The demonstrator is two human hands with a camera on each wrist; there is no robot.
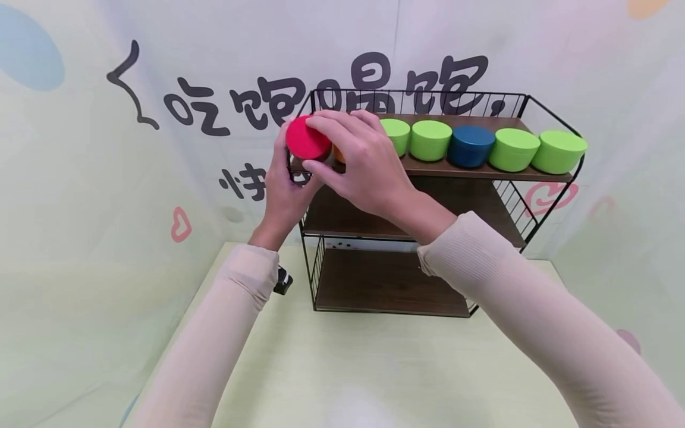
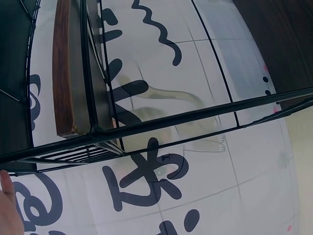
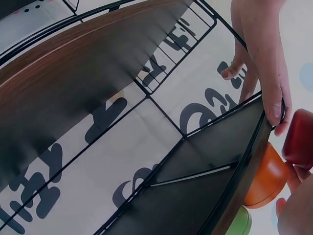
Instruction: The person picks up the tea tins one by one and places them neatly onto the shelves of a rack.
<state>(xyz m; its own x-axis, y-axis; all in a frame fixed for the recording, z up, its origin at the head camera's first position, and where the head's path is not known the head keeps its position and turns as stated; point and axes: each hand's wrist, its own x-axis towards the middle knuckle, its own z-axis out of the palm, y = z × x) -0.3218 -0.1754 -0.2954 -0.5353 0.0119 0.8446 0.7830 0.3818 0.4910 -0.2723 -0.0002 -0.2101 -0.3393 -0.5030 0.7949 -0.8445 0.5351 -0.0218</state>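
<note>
My right hand [image 1: 364, 154] holds a round red jar [image 1: 307, 138] between thumb and fingers at the left end of the rack's top shelf. In the right wrist view the red jar [image 3: 298, 139] appears just past the shelf edge, beside an orange jar [image 3: 266, 178]. With its thumb over the shelf edge, my left hand [image 1: 286, 184] grips the left corner of the black wire rack [image 1: 527, 208]. That left hand [image 3: 261, 54] also shows at the upper right of the right wrist view. My right hand partly covers the orange jar in the head view.
Along the top shelf [image 1: 500, 122] stand several green jars [image 1: 430, 141] and a blue jar [image 1: 471, 145]. Below are a middle shelf [image 1: 369, 208] and a bottom shelf [image 1: 390, 282], both dark wood. A small black object [image 1: 283, 280] lies on the pale table [image 1: 369, 362], left of the rack.
</note>
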